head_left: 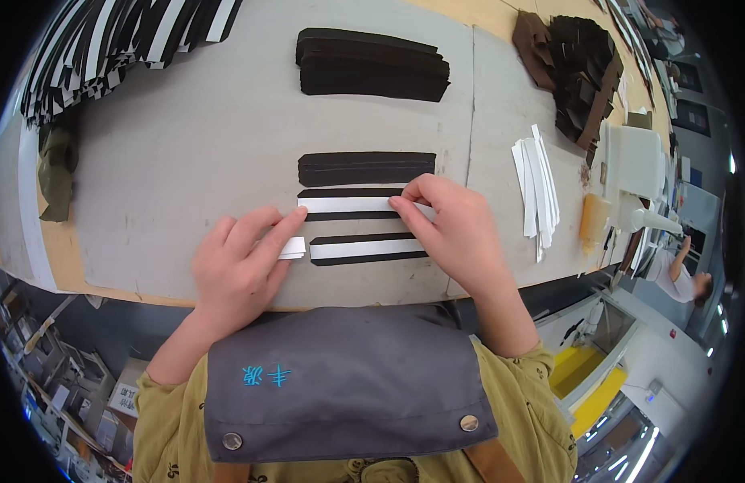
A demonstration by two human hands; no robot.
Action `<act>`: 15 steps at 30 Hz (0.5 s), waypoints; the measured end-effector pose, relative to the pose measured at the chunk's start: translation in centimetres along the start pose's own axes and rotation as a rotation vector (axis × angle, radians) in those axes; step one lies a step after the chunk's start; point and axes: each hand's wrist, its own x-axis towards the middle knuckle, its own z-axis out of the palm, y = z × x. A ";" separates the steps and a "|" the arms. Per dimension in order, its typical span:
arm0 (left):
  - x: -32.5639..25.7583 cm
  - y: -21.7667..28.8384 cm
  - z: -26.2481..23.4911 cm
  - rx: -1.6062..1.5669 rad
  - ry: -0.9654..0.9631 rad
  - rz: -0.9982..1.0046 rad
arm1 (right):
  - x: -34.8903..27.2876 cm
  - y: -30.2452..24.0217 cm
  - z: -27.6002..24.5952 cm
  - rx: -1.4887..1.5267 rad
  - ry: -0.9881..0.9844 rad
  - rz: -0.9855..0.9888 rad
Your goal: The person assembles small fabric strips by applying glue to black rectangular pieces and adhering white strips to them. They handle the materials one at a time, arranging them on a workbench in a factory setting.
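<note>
A white strip (pixel 348 204) lies lengthwise along a black strip (pixel 352 216) in front of me. The index fingertip of my left hand (pixel 242 259) touches the white strip's left end. Short ends of several stacked white strips (pixel 293 248) stick out from under the same hand, whose fingers are curled over them; the rest of that stack is hidden. My right hand (pixel 453 225) pinches the white strip near its right end between thumb and index finger. Nearer to me lies another black strip (pixel 332 260) bearing a white strip (pixel 364 249), its right end beside my right hand.
Beyond my hands lie a small stack of black strips (pixel 364 170) and a bigger one (pixel 372 68). Loose white strips (pixel 535 193) and dark scraps (pixel 582 64) are at right. Many black-and-white strips (pixel 131 40) cover the far left of the grey table (pixel 187 153). A person (pixel 680 278) is at far right.
</note>
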 end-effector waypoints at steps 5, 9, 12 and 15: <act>0.1 0.0 -0.1 0.010 -0.005 0.002 | 0.1 0.0 0.3 -0.064 0.004 -0.015; 0.1 0.1 0.0 0.015 -0.005 -0.007 | 0.1 -0.1 0.5 -0.088 0.022 -0.022; 0.1 0.1 0.0 0.018 -0.003 -0.009 | 0.0 -0.1 0.5 -0.091 0.036 -0.031; 0.1 0.2 0.0 0.018 -0.010 -0.015 | 0.1 -0.1 0.5 -0.093 0.031 -0.027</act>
